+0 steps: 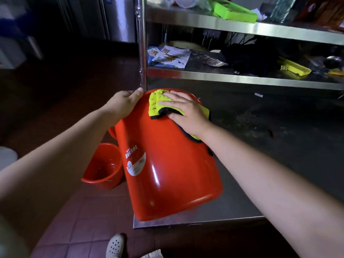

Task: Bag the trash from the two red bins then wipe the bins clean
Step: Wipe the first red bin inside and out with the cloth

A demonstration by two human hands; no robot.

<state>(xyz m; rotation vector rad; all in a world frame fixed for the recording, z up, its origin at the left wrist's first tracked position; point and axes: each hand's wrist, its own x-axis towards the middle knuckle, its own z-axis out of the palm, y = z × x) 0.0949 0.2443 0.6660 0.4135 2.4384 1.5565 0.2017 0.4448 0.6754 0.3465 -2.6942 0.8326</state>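
Observation:
A large red bin [167,164] lies tilted on its side on the steel table [232,205], base toward me, with a white "Bucket" label on its wall. My left hand [122,105] grips the bin's far upper-left side. My right hand [184,112] presses flat, fingers straight, on a yellow-green cloth [155,103] with a black edge, spread on the bin's upper wall. A second, smaller red bin [103,170] stands upright on the floor left of the table, with nothing visible inside it.
A steel shelf rack [242,77] rises behind the table, holding papers, a black bag, and green and yellow trays. Its post [142,43] stands just beyond my left hand. The floor is red-brown tile. A white shoe [115,245] shows below the table edge.

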